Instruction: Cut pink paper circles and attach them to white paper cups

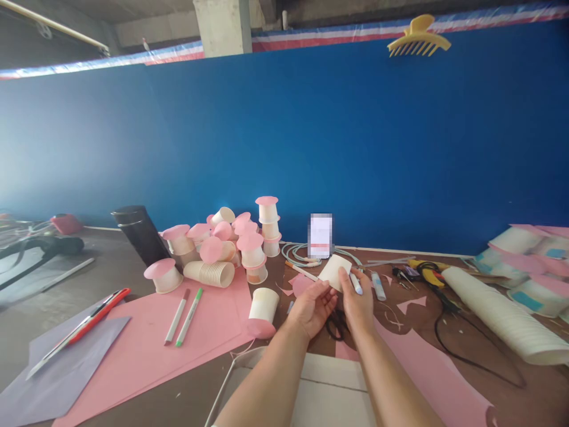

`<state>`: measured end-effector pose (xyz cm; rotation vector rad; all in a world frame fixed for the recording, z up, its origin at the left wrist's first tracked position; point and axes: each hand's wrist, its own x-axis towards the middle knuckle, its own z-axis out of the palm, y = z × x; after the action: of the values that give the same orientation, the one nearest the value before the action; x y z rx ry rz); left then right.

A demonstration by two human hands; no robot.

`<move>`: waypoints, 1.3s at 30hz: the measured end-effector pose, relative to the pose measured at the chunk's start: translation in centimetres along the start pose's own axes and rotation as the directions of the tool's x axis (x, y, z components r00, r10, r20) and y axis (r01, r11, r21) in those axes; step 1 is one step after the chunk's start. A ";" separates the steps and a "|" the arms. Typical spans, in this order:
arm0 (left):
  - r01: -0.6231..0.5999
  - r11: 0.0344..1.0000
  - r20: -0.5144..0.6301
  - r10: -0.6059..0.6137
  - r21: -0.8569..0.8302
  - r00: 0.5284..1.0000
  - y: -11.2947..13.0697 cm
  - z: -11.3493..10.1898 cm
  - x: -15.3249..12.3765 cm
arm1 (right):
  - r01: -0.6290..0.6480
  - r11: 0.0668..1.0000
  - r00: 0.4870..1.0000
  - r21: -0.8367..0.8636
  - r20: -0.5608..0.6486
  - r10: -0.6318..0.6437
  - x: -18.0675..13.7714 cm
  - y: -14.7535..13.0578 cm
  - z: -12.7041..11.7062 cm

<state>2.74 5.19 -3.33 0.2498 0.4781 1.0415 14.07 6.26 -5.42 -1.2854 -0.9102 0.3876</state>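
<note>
While the left hand (309, 311) pinches the lower edge of a white paper cup (334, 273) between thumb and forefinger, its other fingers curled, the right hand (358, 299) presses its thumb against the cup's opposite side. A white pen (355, 283) juts from between the right fingers. Tilted between both sets of fingers, the cup hangs above the tabletop (186, 394); its inside cannot be seen. Just beyond the left fingers lies a pink disc (303, 286), and between the hands, below the fingers, show black scissor handles (336, 325). Beyond the fingers a phone (320, 234) stands, its screen blurred.

To the left, near the fingers, a single cup (264, 305) has pink paper at its near end. Farther left and back rises a tower of three cups (269, 230) with pink discs on them, beside a cluster of disc-topped cups (252, 257). Past that, a short sleeve of cups (208, 274) lies sideways, each nested in the next, and a black flask (137, 234) leans behind. Well to the right of the fingers lies a long stack of nested cups (507, 314), with disc-capped, blue-patched cups (528, 299) heaped beyond it.
</note>
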 end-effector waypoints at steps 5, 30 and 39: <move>-0.062 0.997 -0.038 0.063 0.038 0.997 -0.2 0.0 0.1 | 0.029 0.999 1.000 -0.045 0.002 -0.029 -0.1 -0.3 0.0; -0.193 0.977 -0.103 0.202 0.086 0.974 0.4 -0.5 1.3 | 0.528 0.807 0.849 -0.266 0.168 -0.500 -2.2 -4.2 0.1; -0.221 0.966 -0.055 0.229 0.132 0.972 0.3 -0.3 1.0 | 0.522 0.792 0.853 -0.316 0.185 -0.488 -2.1 -3.9 0.1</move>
<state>2.76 6.22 -3.77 0.3870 0.5884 1.2471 11.83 3.76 -2.56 -1.2901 -1.4096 -0.1562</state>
